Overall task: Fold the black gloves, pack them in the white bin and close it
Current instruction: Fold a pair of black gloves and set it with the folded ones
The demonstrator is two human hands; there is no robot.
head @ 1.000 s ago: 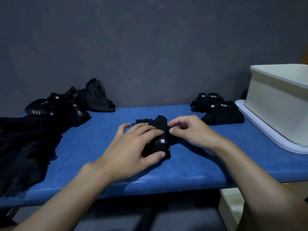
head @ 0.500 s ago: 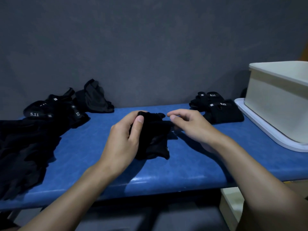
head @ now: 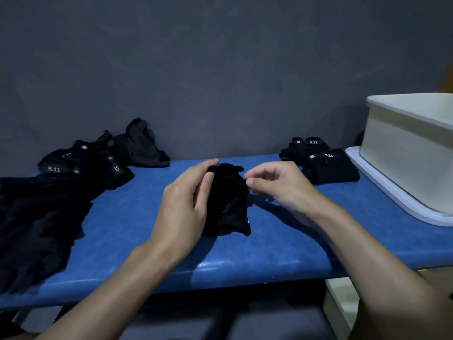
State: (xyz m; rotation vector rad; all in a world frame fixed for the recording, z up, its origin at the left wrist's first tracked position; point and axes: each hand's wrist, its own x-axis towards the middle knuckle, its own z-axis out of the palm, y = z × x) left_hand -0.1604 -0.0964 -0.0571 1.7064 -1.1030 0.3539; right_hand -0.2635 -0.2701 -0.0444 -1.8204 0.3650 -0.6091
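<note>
Hands: left hand (head: 181,207) grips, right hand (head: 278,185) pinches glove (head: 228,200) edge over bench (head: 132,217).

The left hand (head: 180,207) and right hand (head: 278,185) are bare, forearms too.

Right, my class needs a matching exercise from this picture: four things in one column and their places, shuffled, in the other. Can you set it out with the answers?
Things
1. held glove
2. folded gloves
3. unfolded pile
4. white bin

Places
A. on the white lid, far right
B. left end of the blue table
C. gripped by the left hand, pinched by the right hand
D. at the back, beside the lid

Pairs: 1-C, 2-D, 3-B, 4-A
</note>
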